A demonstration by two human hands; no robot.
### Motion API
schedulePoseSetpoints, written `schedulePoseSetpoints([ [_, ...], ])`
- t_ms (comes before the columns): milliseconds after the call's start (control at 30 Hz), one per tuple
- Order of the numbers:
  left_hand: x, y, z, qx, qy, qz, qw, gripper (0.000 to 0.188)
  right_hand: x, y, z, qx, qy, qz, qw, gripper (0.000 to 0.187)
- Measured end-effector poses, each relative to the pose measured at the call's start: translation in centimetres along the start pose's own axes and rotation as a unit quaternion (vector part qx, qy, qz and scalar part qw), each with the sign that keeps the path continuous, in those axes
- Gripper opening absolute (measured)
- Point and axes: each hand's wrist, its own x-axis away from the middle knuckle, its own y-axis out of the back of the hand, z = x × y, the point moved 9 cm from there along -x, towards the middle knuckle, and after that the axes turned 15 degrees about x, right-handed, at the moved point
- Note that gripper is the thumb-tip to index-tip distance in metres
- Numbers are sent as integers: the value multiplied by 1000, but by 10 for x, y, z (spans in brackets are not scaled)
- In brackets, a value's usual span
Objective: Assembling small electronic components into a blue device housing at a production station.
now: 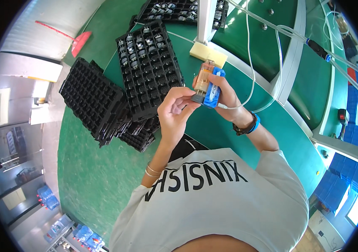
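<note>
My right hand (226, 90) is wrapped round a hand-held device (213, 88) with a blue-taped side, a clear amber cylinder and a dark block at its near end. A thin white air hose runs from the device's lower right. My left hand (174, 107) comes in from the left, thumb and fingers pinched at the dark block. Whatever lies between those fingertips is too small or hidden to tell. Left of my hands, a black tray (151, 75) of many pockets carries several small metal parts (135, 48) in its far-left part.
More black trays (93, 96) are stacked at the left, and another loaded tray (166, 11) lies at the far edge. A yellow block (207, 53) rests by a white post (205, 21) beyond the device. White hoses (279, 59) hang over the green table (267, 122) on the right.
</note>
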Motion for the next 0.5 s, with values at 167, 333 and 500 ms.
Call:
schedulePoseSetpoints([
  [167, -5, 12, 3, 59, 63, 2, 996, 27, -9, -2, 2, -137, -16, 86, 987, 34],
  [333, -7, 10, 2, 64, 104, 10, 992, 26, -7, 8, 2, -63, -20, 34, 997, 34],
  [500, -5, 5, 1, 48, 112, 22, 992, 26, -2, 6, 0, -4, -17, -28, 999, 36],
])
